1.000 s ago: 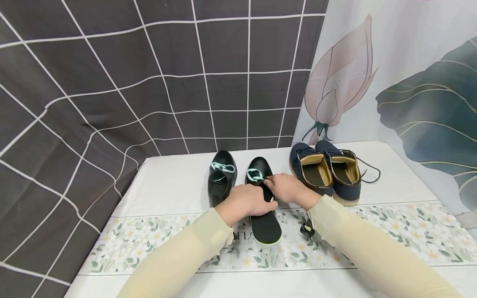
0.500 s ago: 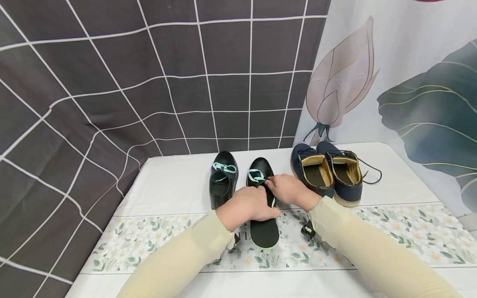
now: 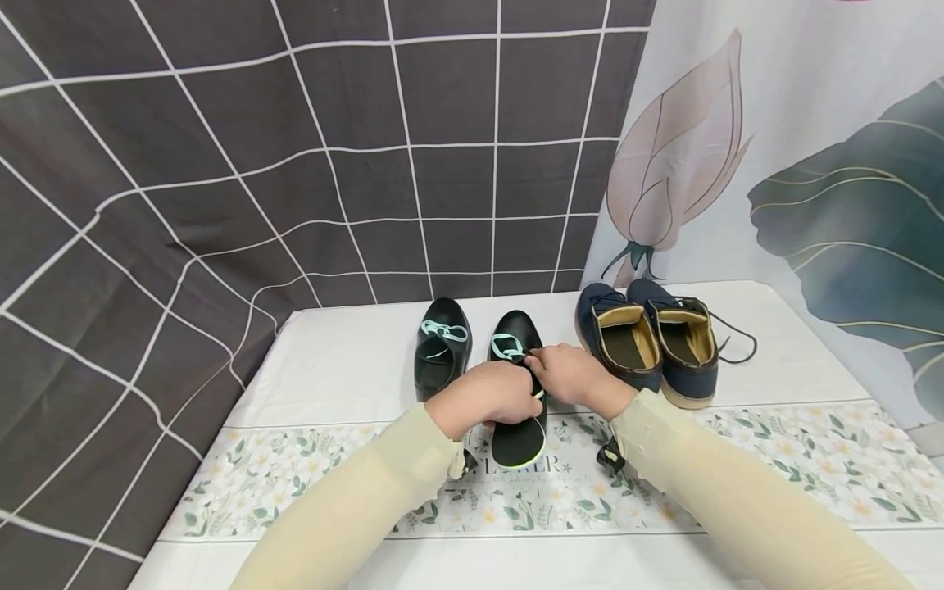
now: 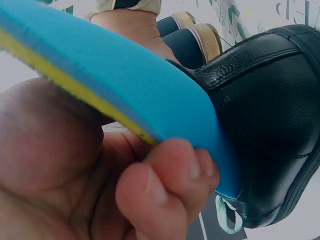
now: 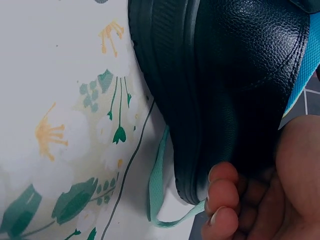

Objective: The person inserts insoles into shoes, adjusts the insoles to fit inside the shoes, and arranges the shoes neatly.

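Observation:
A black leather shoe (image 3: 519, 326) with mint-green laces lies toe away from me in the head view. Partly inside it is an insole (image 3: 519, 445), black on top, its heel end sticking out over the shoe's back. The left wrist view shows the insole's blue underside (image 4: 115, 65) and yellow edge. My left hand (image 3: 497, 395) grips the insole at its edge, fingers curled round it. My right hand (image 3: 571, 373) holds the shoe by its opening near the laces; in the right wrist view its curled fingers (image 5: 222, 195) lie against the shoe's side.
A matching black shoe (image 3: 441, 348) stands just left, partly behind my left forearm. To the right is a pair of navy shoes (image 3: 649, 340) with tan linings and a loose lace. All rest on a white floral tablecloth (image 3: 332, 360); a dark grid curtain (image 3: 457, 180) hangs behind.
The insole has slid forward into the shoe, so less of its heel end sticks out. My left hand's thumb has shifted from stretched out to tucked in. My right hand has stayed put.

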`<state>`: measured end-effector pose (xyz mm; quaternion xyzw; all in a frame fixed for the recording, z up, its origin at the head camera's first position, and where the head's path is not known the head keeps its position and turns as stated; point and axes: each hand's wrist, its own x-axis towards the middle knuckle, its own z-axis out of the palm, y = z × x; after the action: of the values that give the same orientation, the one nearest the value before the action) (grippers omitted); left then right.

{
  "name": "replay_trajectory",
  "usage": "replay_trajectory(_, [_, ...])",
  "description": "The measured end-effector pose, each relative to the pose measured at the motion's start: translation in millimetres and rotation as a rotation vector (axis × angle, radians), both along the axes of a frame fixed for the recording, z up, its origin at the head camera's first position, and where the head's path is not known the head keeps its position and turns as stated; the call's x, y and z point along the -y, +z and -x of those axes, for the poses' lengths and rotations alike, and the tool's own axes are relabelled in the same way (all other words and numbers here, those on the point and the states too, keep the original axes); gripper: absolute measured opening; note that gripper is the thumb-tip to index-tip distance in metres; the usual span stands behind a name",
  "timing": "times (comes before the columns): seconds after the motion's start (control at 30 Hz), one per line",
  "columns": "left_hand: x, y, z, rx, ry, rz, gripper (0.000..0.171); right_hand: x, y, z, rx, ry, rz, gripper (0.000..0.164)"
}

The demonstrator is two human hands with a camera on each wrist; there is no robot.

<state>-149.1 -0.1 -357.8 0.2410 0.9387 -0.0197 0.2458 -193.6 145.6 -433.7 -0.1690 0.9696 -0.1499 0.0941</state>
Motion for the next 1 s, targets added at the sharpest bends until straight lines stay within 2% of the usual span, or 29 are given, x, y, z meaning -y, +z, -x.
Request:
replay_trajectory(0.2, [0,1.1,0.8,-0.006,-0.005,0.005,0.028,1,0.6,-0.8,-0.005,0.0,-0.006,0.048])
replay_trajectory(0.43, [1,-4.1,5.6,0.006,-0.011,0.015,0.035,1,-1.1,-1.7,-0.022,0.004,-0.008,0.048])
replay_trajectory(0.73, [11,-18.0,20.5,0.081,0.03,-0.099,0.041,1,-3.3,-2.1,-0.043,0.001,-0.005,0.048])
replay_trajectory(0.87, [13,-21.5,22.8,0.077,0.044,-0.138,0.043,0,-3.9,-1.6,-0.046,-0.003,-0.005,0.047])
replay_trajectory(1.0, [14,-24.1,20.2,0.046,0.053,-0.151,0.042,2,-4.3,-1.4,-0.047,0.002,-0.006,0.047])
